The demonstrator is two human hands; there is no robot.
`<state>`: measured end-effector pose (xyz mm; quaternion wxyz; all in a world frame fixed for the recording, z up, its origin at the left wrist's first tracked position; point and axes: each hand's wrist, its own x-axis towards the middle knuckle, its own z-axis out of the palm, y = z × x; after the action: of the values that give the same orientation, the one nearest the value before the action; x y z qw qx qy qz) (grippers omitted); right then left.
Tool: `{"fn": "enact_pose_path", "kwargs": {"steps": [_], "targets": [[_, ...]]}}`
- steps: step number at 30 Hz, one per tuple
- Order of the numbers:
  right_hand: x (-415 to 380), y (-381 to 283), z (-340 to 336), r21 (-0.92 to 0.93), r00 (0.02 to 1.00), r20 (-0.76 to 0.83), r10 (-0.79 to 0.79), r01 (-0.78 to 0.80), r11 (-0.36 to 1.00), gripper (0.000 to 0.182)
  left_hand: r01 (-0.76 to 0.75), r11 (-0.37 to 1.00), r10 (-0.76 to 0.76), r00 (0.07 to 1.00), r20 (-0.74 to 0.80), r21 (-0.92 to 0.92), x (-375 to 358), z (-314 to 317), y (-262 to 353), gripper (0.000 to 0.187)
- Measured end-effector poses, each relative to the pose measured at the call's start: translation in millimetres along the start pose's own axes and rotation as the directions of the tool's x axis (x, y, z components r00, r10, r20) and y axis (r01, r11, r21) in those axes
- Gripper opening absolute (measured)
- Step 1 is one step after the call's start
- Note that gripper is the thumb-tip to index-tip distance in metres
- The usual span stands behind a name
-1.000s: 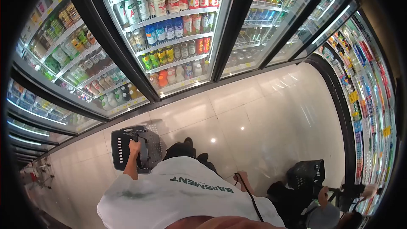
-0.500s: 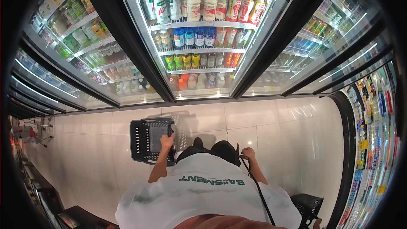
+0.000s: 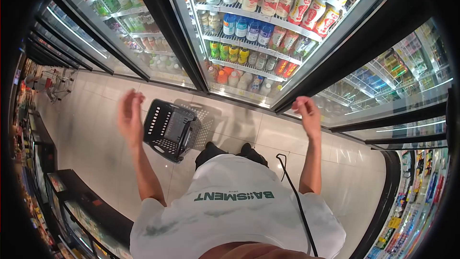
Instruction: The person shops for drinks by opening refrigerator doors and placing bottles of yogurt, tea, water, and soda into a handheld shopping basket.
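A black plastic shopping basket (image 3: 168, 128) stands empty on the pale tiled floor in front of my feet, slightly left. My left hand (image 3: 129, 115) is raised in the air just left of the basket, blurred, fingers loosely apart and holding nothing. My right hand (image 3: 305, 111) is lifted toward the black frame of a glass cooler door (image 3: 335, 43), fingers loosely curled, with nothing in it. Behind the glass stand shelves of bottled drinks (image 3: 261, 24).
A row of glass-door coolers (image 3: 120, 14) runs along the wall ahead. A low display case (image 3: 72, 201) sits at my left. A shopping cart (image 3: 52, 82) stands far left. Open shelves (image 3: 412, 211) of goods line the right. A black cord (image 3: 292, 192) hangs over my shirt.
My left hand let go of the basket handle and rose; the basket now rests on the floor. My right hand rose toward the cooler door. I turned to the left.
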<state>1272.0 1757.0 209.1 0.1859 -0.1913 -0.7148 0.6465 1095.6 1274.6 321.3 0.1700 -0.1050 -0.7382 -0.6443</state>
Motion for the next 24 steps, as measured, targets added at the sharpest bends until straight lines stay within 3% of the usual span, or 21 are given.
{"fn": "enact_pose_path", "kwargs": {"steps": [2,3,4,5,6,7,9,11,13,24], "targets": [[6,-109,2,0.049,0.960,-0.034,-0.279,0.280,0.959,0.016,-0.385,0.919,0.392,0.915,-0.095,0.085,10,-4,101,0.027],[-2,-160,5,-0.001,0.899,-0.098,-0.426,0.428,0.904,0.014,-0.674,0.739,0.673,0.738,-0.058,-0.005,18,-8,136,0.028],[-11,-198,6,-0.049,0.808,-0.151,-0.570,0.570,0.820,0.012,-0.834,0.534,0.844,0.535,0.033,-0.140,31,-27,162,0.035],[-22,-232,11,-0.111,0.647,-0.185,-0.740,0.734,0.670,0.014,-0.902,0.391,0.920,0.388,0.054,-0.182,35,-32,188,0.035],[-27,-260,9,-0.109,0.439,-0.119,-0.891,0.886,0.451,0.019,-0.934,0.286,0.958,0.274,0.084,-0.216,36,-36,209,0.035],[-37,-282,4,-0.092,0.325,-0.048,-0.945,0.940,0.328,0.023,-0.946,0.194,0.978,0.166,0.123,-0.261,36,-38,227,0.035],[-44,-335,-12,0.064,0.056,0.304,-0.951,0.995,0.079,0.032,-0.943,0.109,0.979,0.047,0.200,-0.313,33,-39,250,0.034],[-59,-367,-3,0.180,-0.040,0.515,-0.856,0.982,0.062,0.033,-0.940,0.076,0.966,-0.013,0.259,-0.332,27,-39,262,0.034],[-79,-377,19,0.219,-0.069,0.604,-0.794,0.972,0.082,0.033,-0.936,0.072,0.956,-0.034,0.291,-0.345,22,-43,266,0.034],[-95,-373,71,0.273,-0.078,0.693,-0.717,0.949,0.160,0.033,-0.934,0.125,0.923,-0.014,0.384,-0.334,18,-53,270,0.032]]}}
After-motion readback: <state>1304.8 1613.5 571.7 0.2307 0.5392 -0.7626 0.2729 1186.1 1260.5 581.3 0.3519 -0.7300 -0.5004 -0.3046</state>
